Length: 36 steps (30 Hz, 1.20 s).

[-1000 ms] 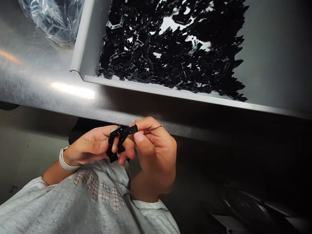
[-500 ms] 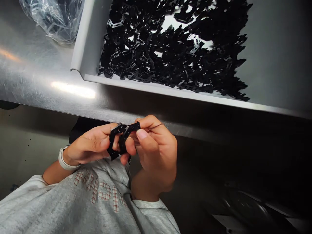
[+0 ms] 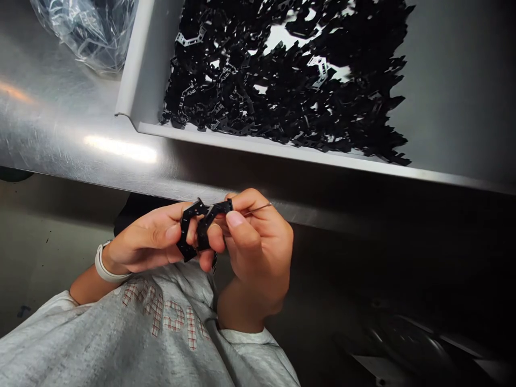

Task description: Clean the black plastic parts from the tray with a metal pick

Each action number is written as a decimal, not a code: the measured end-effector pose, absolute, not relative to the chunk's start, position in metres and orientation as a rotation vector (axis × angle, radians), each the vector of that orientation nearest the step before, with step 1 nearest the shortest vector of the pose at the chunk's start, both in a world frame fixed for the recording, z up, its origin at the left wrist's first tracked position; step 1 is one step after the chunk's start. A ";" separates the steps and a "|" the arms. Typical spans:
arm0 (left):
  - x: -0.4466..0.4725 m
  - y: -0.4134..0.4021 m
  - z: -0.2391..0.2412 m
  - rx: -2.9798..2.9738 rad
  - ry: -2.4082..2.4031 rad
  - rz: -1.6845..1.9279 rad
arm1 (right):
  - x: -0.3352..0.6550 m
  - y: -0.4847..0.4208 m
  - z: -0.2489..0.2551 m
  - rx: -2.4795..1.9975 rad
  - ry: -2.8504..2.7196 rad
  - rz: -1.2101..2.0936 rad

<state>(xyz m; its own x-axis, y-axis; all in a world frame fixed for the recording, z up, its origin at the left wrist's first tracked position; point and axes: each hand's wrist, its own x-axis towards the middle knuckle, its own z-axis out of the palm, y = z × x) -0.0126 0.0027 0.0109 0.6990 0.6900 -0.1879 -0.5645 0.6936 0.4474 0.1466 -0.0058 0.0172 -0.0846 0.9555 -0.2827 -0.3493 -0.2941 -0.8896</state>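
Note:
My left hand (image 3: pixel 151 234) pinches a black angular plastic part (image 3: pixel 186 231) with small holes between thumb and fingers. My right hand (image 3: pixel 258 236) grips a second black angular part (image 3: pixel 207 228) of similar shape by its upper end, between thumb and forefinger. The two parts lie side by side, very close together; whether they touch I cannot tell. A thin metal rod, perhaps a pick or needle (image 3: pixel 260 207), sticks out to the right from the fingers of my right hand; its other end is hidden. Both hands are in front of my chest, by the table's near edge.
A white tray (image 3: pixel 258 147) on the metal table (image 3: pixel 60 123) holds a heap of similar black parts (image 3: pixel 282 102). A clear plastic bag (image 3: pixel 92 32) lies left of it. Dark, blurred objects (image 3: pixel 407 344) show at the lower right.
The two black parts have tilted slightly and their upper ends sit a little further apart. Both hands have hardly moved.

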 end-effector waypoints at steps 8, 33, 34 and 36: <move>-0.009 0.003 0.011 0.353 0.322 0.710 | 0.147 -0.005 0.015 -1.118 -0.763 1.597; -0.010 -0.002 0.005 0.732 0.523 0.751 | 0.150 -0.004 0.019 -0.901 -1.037 1.725; -0.011 -0.002 0.006 0.758 0.534 0.751 | 0.150 -0.004 0.018 -0.884 -1.029 1.725; -0.013 -0.002 0.008 0.826 0.567 0.759 | 0.150 -0.004 0.016 -0.866 -1.015 1.702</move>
<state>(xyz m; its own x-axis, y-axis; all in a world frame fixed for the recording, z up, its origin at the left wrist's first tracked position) -0.0129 -0.0022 0.0083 0.6074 0.7791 -0.1550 -0.3689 0.4495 0.8136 0.1497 -0.0042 0.0162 -0.3078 0.9460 -0.1014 -0.3601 -0.2145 -0.9079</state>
